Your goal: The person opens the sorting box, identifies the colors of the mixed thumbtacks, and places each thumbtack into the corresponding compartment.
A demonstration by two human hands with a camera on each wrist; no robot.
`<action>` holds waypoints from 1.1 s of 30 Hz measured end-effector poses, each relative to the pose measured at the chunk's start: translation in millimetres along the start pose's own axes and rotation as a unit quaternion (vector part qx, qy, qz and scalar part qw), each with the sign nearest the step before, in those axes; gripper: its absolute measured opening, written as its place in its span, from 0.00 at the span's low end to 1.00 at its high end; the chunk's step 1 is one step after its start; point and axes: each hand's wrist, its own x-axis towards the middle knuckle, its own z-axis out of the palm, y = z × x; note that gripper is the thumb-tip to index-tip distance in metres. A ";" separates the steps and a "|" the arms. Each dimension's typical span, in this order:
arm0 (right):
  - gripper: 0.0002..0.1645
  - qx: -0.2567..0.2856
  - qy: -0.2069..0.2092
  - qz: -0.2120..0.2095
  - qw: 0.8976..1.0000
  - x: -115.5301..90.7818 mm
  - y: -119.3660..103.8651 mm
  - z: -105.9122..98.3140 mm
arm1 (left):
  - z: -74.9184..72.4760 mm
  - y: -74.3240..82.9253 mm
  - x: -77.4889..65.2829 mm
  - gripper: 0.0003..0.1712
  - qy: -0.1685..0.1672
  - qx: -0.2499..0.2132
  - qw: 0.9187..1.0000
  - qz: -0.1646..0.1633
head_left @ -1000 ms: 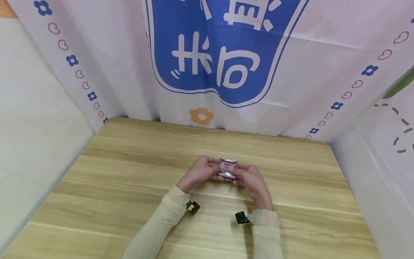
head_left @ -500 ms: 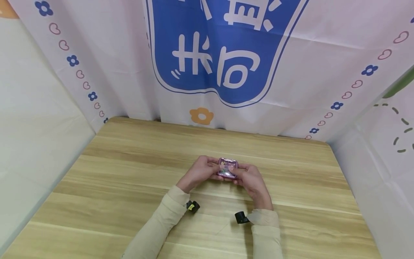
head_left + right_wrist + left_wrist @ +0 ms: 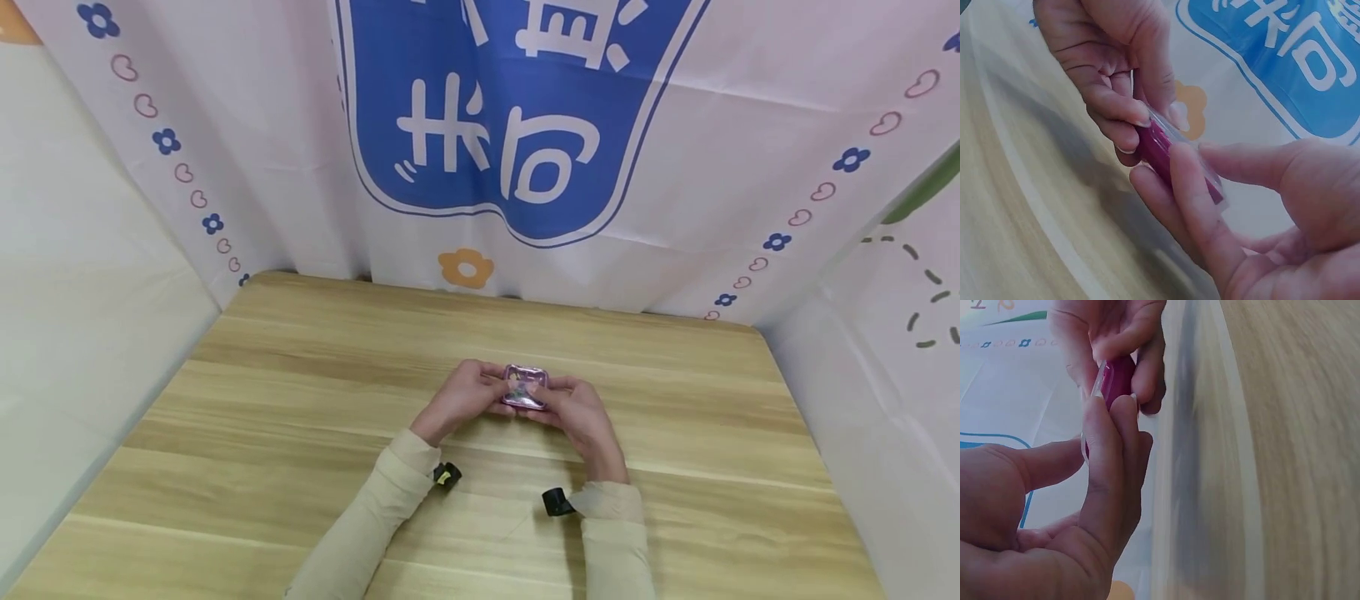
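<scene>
A small flat square case with a shiny clear cover and a purple rim is held between both hands above the table. Some picture lies under its cover, too small to make out. My left hand pinches its left edge, thumb on top and fingers beneath. On the opposite edge my right hand grips it the same way. From the side, the magenta body of the case shows under the clear layer in the left wrist view. In the right wrist view, fingers cover part of the case.
The wood-grain table spreads around the hands. A white printed cloth with a blue sign hangs behind its far edge. Small black wrist devices stick out from the beige sleeves.
The case and right hand have shifted very slightly left. Both hands keep their hold on the case, and the head view has turned a little.
</scene>
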 end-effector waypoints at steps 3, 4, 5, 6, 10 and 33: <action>0.21 -0.015 0.033 0.007 0.999 1.6 1.2 5.0 | -2.9 -6.1 3.0 0.23 0.020 0.025 0.999 0.006; 0.21 -0.030 0.044 0.005 0.999 1.9 1.7 5.9 | -2.8 -6.0 2.8 0.23 0.027 0.035 0.999 0.005; 0.20 -0.047 0.056 0.004 0.997 2.0 2.2 7.0 | -2.5 -5.5 2.4 0.22 0.034 0.046 0.998 0.004; 0.19 -0.065 0.066 0.002 0.996 2.0 2.8 8.2 | -2.2 -4.8 1.9 0.21 0.042 0.057 0.997 0.002; 0.18 -0.155 0.111 -0.026 0.981 0.5 3.6 14.6 | -1.7 -4.3 1.3 0.18 0.068 0.107 0.992 -0.002; 0.12 -0.344 0.189 -0.096 0.915 1.6 6.7 23.9 | -8.8 -10.0 2.4 0.16 0.096 0.192 0.976 0.023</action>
